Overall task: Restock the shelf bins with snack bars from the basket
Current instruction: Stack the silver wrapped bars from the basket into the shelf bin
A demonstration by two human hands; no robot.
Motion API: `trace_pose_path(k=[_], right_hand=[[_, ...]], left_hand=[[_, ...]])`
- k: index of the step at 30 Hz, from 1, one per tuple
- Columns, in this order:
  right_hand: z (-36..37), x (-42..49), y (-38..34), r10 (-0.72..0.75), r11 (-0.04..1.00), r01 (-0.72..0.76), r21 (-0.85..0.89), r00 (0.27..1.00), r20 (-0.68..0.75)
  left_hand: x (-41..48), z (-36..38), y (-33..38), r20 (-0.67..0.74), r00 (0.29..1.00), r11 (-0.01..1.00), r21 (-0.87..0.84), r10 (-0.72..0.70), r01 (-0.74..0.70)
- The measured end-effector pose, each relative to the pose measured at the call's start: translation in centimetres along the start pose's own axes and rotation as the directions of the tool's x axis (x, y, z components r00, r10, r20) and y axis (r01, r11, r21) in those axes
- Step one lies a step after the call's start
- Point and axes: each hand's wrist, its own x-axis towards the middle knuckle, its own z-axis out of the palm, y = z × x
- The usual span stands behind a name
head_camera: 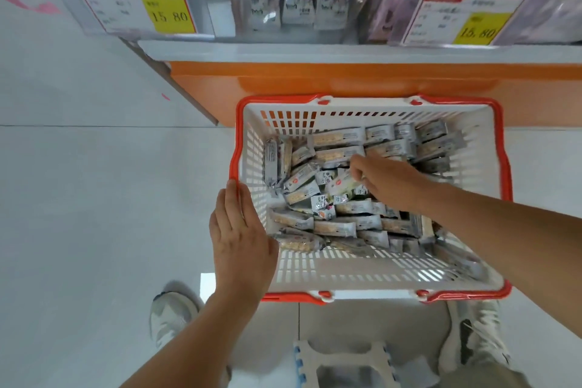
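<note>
left hand [241, 230] flat on basket [234, 148] rim; right hand [387, 179] amid snack bars [333, 227].

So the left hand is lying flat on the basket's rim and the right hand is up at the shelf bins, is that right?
Not quite. The left hand does lie flat on the rim of the basket, but the right hand is not up at the shelf bins: it is down inside the basket, among the snack bars. The head view shows this.
</note>
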Motion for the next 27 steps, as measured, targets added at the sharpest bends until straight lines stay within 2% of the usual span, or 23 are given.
trace_pose_path(k=[4, 7, 9, 11, 14, 18, 20, 22, 25, 27], right_hand=[[-3.6, -2.4, -0.9, -0.075, 0.929, -0.008, 0.37, 0.975, 0.209], [-7.5, -4.2, -2.6, -0.116, 0.826, -0.035, 0.563, 0.967, 0.229], [-10.4, -5.2, -4.3, -0.15, 0.78, -0.023, 0.625, 0.963, 0.222], [-12.7, -6.3, -6.1, -0.196, 0.758, 0.014, 0.652, 0.959, 0.206], [-15.5, -7.6, -8.8, -0.212, 0.748, 0.117, 0.653, 0.975, 0.068], [-18.4, -9.3, -13.5, -0.075, 0.543, 0.239, 0.805, 0.969, -0.237], [-19.2, -9.9, -15.8, -0.058, 0.548, 0.304, 0.779, 0.943, -0.327], [-19.9, -10.2, -17.5, -0.063, 0.622, 0.391, 0.679, 0.889, -0.454], [-21.9, -9.9, -18.2, -0.197, 0.845, 0.453, 0.283, 0.756, -0.624], [-23.4, -9.0, -17.8, -0.394, 0.886, 0.459, -0.057, 0.685, -0.613]], left_hand=[[0.9, -3.5, 1.7, 0.046, 0.993, 0.991, -0.082, 0.105, -0.101], [1.8, -6.6, 3.0, 0.108, 0.968, 0.947, -0.255, 0.226, -0.193], [2.3, -8.9, 3.9, 0.17, 0.944, 0.912, -0.354, 0.281, -0.208], [2.3, -11.1, 4.4, 0.17, 0.94, 0.875, -0.443, 0.297, -0.196], [2.0, -14.4, 4.5, 0.057, 0.971, 0.854, -0.491, 0.231, -0.174], [1.1, -18.5, 4.0, -0.155, 0.984, 0.853, -0.5, 0.083, -0.151], [0.9, -20.5, 4.0, -0.246, 0.968, 0.839, -0.518, 0.04, -0.167], [1.1, -22.3, 3.7, -0.301, 0.953, 0.827, -0.532, 0.014, -0.18], [1.6, -24.4, 2.7, -0.299, 0.954, 0.836, -0.515, 0.03, -0.188], [1.9, -25.4, 1.9, -0.293, 0.954, 0.856, -0.474, 0.068, -0.207]])
